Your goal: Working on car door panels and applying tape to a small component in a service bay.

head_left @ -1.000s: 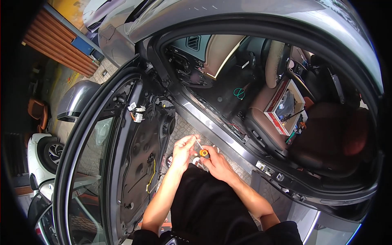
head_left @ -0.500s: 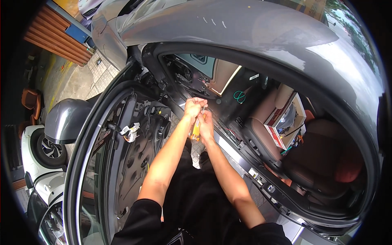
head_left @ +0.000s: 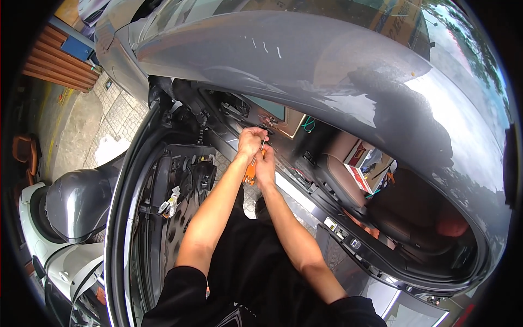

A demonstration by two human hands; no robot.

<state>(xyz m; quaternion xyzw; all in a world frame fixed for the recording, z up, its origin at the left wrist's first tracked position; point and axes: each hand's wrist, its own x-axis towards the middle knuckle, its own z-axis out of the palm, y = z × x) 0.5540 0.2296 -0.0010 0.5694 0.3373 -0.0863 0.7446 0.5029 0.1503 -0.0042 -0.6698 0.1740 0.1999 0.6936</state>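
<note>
In front of my body, at the open doorway of a grey car (head_left: pixel 305 60), my two hands work close together. My right hand (head_left: pixel 265 165) is closed around an orange-handled tool (head_left: pixel 250 173), whose handle sticks out below the fingers. A thin metal shaft (head_left: pixel 263 143) rises from it towards my left hand (head_left: pixel 251 141). The left fingers are pinched together at the shaft's upper end; any small part between them is hidden. The tool's exact kind is unclear.
The opened door (head_left: pixel 180 218), its trim off, stands left, with a white connector and wires (head_left: pixel 172 203) hanging from it. A box of tools (head_left: pixel 368 168) rests on the brown seat (head_left: pixel 340 177). A green cable (head_left: pixel 308 124) lies farther inside. Beyond the mirror (head_left: pixel 81 201) is a white car (head_left: pixel 65 256).
My view has shifted, so more of the car roof shows and less of the interior. Both hands stay together at the tool, which is now tilted slightly differently.
</note>
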